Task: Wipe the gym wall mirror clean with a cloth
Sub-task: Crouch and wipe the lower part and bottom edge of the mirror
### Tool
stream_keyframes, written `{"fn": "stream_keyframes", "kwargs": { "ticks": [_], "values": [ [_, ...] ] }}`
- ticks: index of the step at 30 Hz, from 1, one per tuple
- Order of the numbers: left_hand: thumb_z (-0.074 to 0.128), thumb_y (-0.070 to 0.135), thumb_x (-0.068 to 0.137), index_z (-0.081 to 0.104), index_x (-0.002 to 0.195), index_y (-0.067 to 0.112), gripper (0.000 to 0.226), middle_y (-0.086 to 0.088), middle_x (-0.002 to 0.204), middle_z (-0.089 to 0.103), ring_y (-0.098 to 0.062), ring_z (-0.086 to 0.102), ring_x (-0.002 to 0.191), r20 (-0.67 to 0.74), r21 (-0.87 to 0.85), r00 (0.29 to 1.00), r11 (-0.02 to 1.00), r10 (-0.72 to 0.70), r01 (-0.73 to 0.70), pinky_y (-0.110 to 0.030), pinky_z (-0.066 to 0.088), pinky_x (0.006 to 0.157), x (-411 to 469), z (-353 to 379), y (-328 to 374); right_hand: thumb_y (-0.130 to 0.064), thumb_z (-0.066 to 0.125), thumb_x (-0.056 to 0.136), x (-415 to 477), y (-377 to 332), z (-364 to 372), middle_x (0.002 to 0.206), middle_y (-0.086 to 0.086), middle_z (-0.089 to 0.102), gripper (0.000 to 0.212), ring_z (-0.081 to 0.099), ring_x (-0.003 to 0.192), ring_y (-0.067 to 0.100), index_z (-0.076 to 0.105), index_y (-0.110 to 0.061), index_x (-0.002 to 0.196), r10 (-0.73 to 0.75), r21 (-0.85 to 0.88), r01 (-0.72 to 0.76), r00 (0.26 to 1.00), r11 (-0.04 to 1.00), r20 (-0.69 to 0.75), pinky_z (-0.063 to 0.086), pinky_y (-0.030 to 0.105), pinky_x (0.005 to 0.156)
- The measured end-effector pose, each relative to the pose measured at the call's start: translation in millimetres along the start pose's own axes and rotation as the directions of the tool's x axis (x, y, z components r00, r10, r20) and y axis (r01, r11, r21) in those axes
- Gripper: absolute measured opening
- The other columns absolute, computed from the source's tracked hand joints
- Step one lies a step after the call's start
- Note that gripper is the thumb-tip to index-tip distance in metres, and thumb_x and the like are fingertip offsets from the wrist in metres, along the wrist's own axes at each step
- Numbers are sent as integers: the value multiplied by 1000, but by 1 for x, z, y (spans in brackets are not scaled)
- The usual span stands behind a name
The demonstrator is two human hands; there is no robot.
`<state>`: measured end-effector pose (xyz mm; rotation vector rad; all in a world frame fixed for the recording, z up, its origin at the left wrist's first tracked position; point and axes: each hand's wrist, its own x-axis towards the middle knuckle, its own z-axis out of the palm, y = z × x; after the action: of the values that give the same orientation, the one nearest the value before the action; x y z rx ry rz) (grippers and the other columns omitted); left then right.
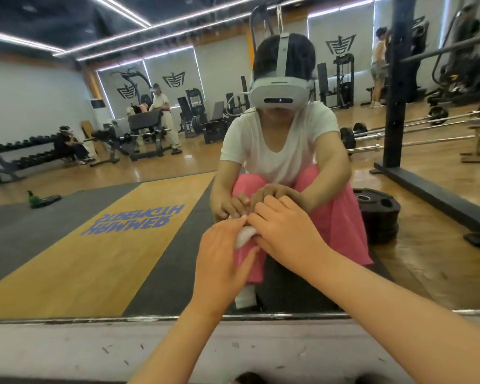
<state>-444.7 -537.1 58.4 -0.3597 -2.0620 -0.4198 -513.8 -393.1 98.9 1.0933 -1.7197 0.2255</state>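
The wall mirror point(100, 239) fills most of the view and reflects the gym and a squatting person in a headset. A small white cloth point(244, 236) is bunched between my two hands, right at the glass. My left hand point(219, 259) holds the cloth from the left, thumb and fingers around it. My right hand point(286, 231) grips the cloth's upper right part with curled fingers. Most of the cloth is hidden by my hands. Both hands show again in the reflection just above.
The mirror's bottom frame point(122, 318) runs across the view above a pale ledge point(67, 350). Reflected in the glass are a green spray bottle point(33, 197) on the mat, weight plates point(377, 209), a black rack post point(396, 106), barbells, benches and other people.
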Motion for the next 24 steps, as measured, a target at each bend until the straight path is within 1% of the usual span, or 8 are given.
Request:
{"fn": "stream_keyframes", "kwargs": {
  "ticks": [3, 7, 9, 11, 13, 16, 21, 24],
  "values": [
    [70, 34, 87, 53, 111, 27, 30, 13, 101, 56, -13, 53, 90, -5, 29, 999, 998, 53, -53, -33, 43, 78, 10, -1, -4, -24, 57, 79, -2, 5, -1, 76, 2, 57, 10, 56, 75, 24, 60, -15, 77, 24, -23, -25, 1000, 999, -17, 36, 33, 71],
    [57, 38, 95, 64, 119, 19, 32, 3, 92, 62, -16, 51, 84, 71, 175, 991, 977, 112, -123, -29, 38, 76, 18, -10, -5, -34, 57, 83, -7, 15, -10, 101, 3, 64, 26, 56, 103, 25, 68, -14, 94, 64, -11, -64, 998, 998, 0, 34, 38, 98],
    [57, 33, 93, 67, 110, 18, 25, 1, 90, 63, -18, 50, 86, 5, 281, 993, 953, 116, -112, -26, 30, 78, 20, -20, -11, -32, 58, 84, -7, 20, -16, 114, 4, 64, 29, 51, 118, 25, 69, -14, 103, 92, 31, -91, 996, 995, -15, 29, 40, 108],
    [58, 28, 89, 62, 104, 20, 17, -1, 91, 64, -21, 50, 88, -93, 300, 993, 953, 74, -43, -26, 26, 79, 26, -33, -21, -30, 56, 86, -5, 26, -22, 127, 5, 61, 34, 45, 130, 24, 67, -14, 113, 122, 30, -121, 992, 992, -33, 24, 42, 114],
    [58, 24, 88, 59, 101, 14, 17, -4, 96, 63, -24, 51, 91, -184, 250, 982, 968, 50, -3, -27, 30, 79, 37, -45, -29, -30, 54, 87, -4, 33, -28, 138, 6, 55, 40, 38, 136, 23, 65, -13, 122, 133, 0, -133, 990, 991, -41, 19, 43, 117],
    [58, 14, 87, 55, 104, 11, 17, 1, 107, 53, -23, 51, 98, -267, 180, 959, 983, 94, -46, -29, 38, 83, 58, -52, -27, -31, 54, 89, -6, 38, -27, 150, 7, 44, 48, 31, 142, 22, 58, -14, 134, 127, -45, -128, 992, 991, -16, 17, 43, 119],
    [57, 6, 89, 61, 123, 8, 34, -9, 106, 57, -29, 52, 92, -134, 262, 958, 941, 253, -212, -38, 43, 77, 48, -24, -30, -31, 49, 91, -21, 34, -12, 159, 7, 26, 57, 19, 149, 24, 45, -15, 145, 109, -96, -101, 991, 990, 82, 17, 47, 120],
    [59, 1, 89, 58, 125, 15, 39, -4, 110, 54, -27, 52, 90, -66, 270, 959, 930, 276, -249, -36, 43, 75, 10, -6, -45, -29, 48, 90, -25, 31, -8, 160, 8, 23, 59, 18, 149, 25, 43, -16, 147, 106, -129, -95, 991, 987, 83, 14, 46, 120]
  ]
}}
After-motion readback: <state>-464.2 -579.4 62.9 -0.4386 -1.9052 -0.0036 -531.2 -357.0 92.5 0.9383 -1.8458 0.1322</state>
